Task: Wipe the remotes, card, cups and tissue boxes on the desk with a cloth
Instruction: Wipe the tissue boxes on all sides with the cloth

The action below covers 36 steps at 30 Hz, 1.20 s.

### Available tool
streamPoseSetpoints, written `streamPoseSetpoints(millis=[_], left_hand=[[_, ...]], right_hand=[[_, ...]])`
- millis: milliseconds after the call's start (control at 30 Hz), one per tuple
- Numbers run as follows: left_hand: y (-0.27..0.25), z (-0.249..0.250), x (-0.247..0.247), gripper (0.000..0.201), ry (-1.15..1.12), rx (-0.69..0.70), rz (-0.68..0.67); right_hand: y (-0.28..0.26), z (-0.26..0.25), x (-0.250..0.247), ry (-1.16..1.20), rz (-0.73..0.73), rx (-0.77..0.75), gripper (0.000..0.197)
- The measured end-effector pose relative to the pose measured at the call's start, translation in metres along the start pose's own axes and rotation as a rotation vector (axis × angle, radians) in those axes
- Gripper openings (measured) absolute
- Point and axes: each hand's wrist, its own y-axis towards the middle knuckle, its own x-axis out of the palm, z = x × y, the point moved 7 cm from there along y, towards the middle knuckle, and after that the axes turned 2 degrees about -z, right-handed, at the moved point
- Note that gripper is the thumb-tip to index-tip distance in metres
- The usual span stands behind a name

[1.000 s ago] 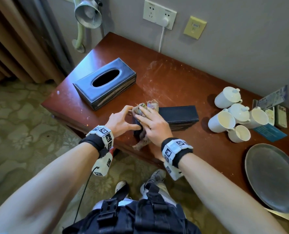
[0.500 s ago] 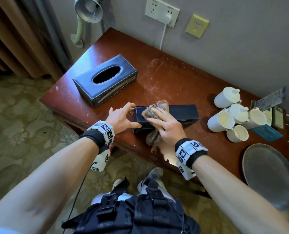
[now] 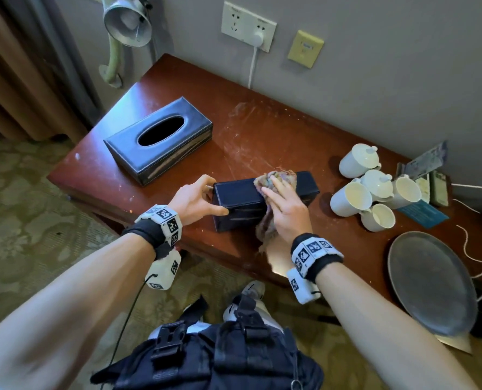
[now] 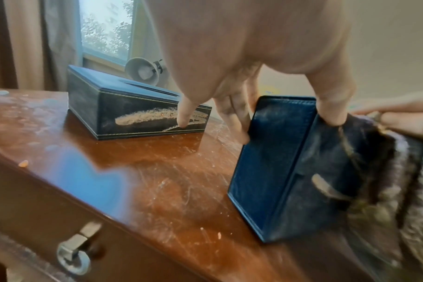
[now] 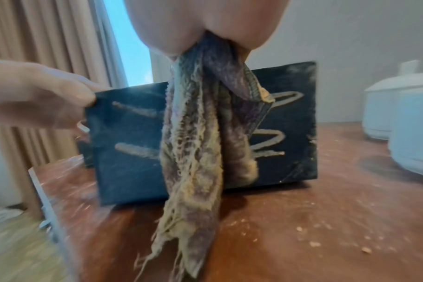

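A dark blue tissue box stands near the front edge of the red-brown desk. My left hand grips its left end, thumb on the near face and fingers behind, as the left wrist view also shows. My right hand lies flat over the top front edge and presses a frayed, faded cloth onto the box. The cloth hangs down the dusty, streaked near face of the box. A second tissue box sits at the back left.
Several white cups, some lidded, cluster right of the box. Behind them lie a leaflet, a teal card and a small dark object, unclear. A grey plate and a cable fill the right end. A lamp hangs at the back left.
My right hand has slid the cloth rightward along the top of the near box, from its left end toward the middle. The left hand stays on the left end.
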Motion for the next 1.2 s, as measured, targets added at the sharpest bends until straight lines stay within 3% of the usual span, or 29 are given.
streamPoseSetpoints(millis=[100,200,367,467,533,633,733,933,1067,1200], left_hand=[[0.005,0.000,0.002,0.065,-0.115,-0.089,-0.043],[0.015,-0.001,0.004,0.075,-0.220,-0.162,-0.047],[0.027,0.004,0.000,0.059,-0.259,-0.206,0.065],[0.032,0.005,0.005,0.069,-0.249,-0.202,0.044],[0.035,0.001,0.009,0.090,-0.173,-0.205,0.007],[0.033,0.000,0.015,0.122,0.125,-0.190,-0.021],[0.035,0.006,0.024,0.135,0.449,-0.142,-0.049],[0.051,0.015,0.038,0.134,0.682,-0.038,-0.126],[0.055,0.018,0.037,0.130,0.726,0.019,-0.098],[0.060,0.017,0.037,0.131,0.720,0.015,-0.103]], right_hand=[[0.002,0.026,-0.015,0.018,0.052,0.120,0.038],[0.004,0.038,-0.016,0.061,0.023,0.204,0.039],[0.024,0.049,0.018,0.038,-0.209,0.257,0.050],[0.030,0.056,0.045,-0.098,-0.373,0.272,0.052],[0.030,0.056,0.053,-0.229,-0.399,0.228,0.055],[0.029,0.058,0.051,-0.264,-0.360,0.258,0.059],[0.033,0.060,0.049,-0.269,-0.325,0.283,0.063],[0.044,0.088,0.045,-0.171,-0.332,0.386,0.059],[0.053,0.097,0.042,-0.194,-0.314,0.377,0.054],[0.056,0.034,0.056,-0.164,-0.281,0.168,0.050]])
